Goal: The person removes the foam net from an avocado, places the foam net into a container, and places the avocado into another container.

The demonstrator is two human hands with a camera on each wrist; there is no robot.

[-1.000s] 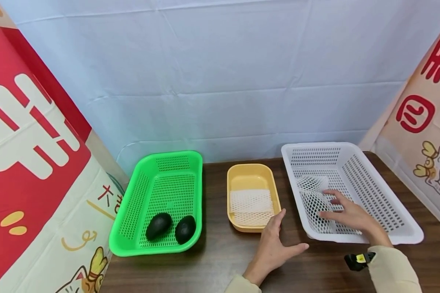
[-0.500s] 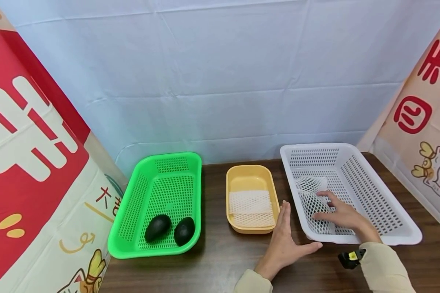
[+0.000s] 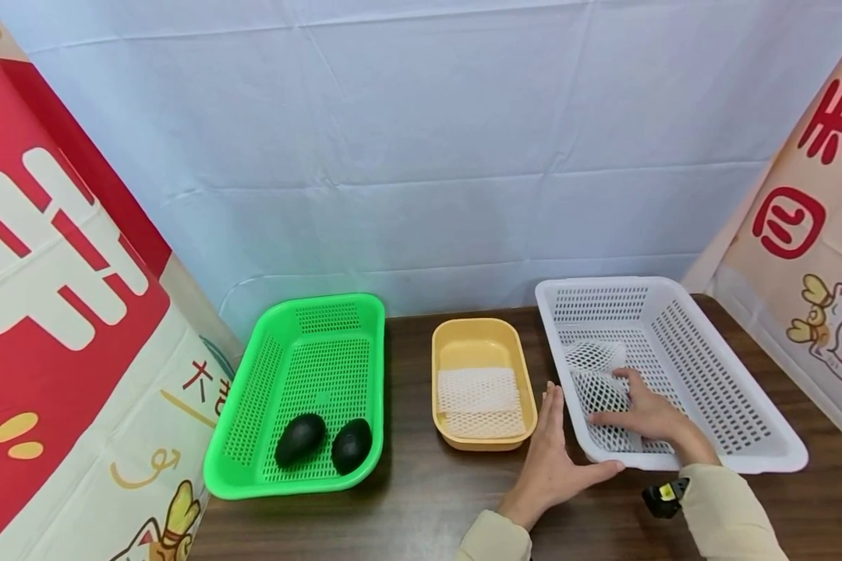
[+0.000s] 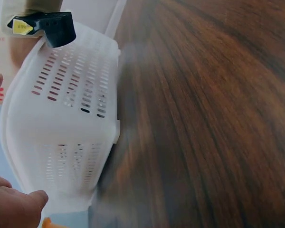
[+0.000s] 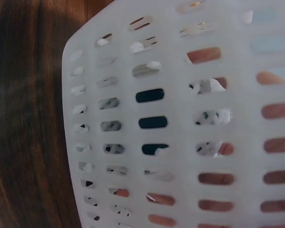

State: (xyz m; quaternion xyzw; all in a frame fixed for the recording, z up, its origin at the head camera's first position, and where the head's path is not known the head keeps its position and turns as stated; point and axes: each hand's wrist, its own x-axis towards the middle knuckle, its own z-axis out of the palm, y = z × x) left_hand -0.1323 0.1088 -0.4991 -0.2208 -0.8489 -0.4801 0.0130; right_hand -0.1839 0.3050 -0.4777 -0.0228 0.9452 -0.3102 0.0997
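In the white basket (image 3: pixel 716 374), my right hand (image 3: pixel 649 411) spans a dark avocado in a white foam net (image 3: pixel 605 393), thumb on the near side and fingers on the far side. Behind it lies a second foam net (image 3: pixel 592 355); its contents are hard to make out. My left hand (image 3: pixel 553 467) stands beside the basket's near left corner, thumb spread wide, holding nothing. The left wrist view catches its fingers (image 4: pixel 16 204) at the edge. Through the slots of the basket wall (image 5: pixel 180 137), the right wrist view shows bits of net and hand.
A yellow tray (image 3: pixel 480 326) with flat white foam nets (image 3: pixel 480 401) sits in the middle. To the left, a green basket (image 3: pixel 214 460) holds two bare avocados (image 3: pixel 300 440). A pale cloth (image 3: pixel 421 156) hangs behind the brown table (image 3: pixel 421 499).
My left hand has shifted right, closer to the white basket. My right thumb has moved left across the netted avocado, so the hand spans it more widely. The netted avocado stays in place.
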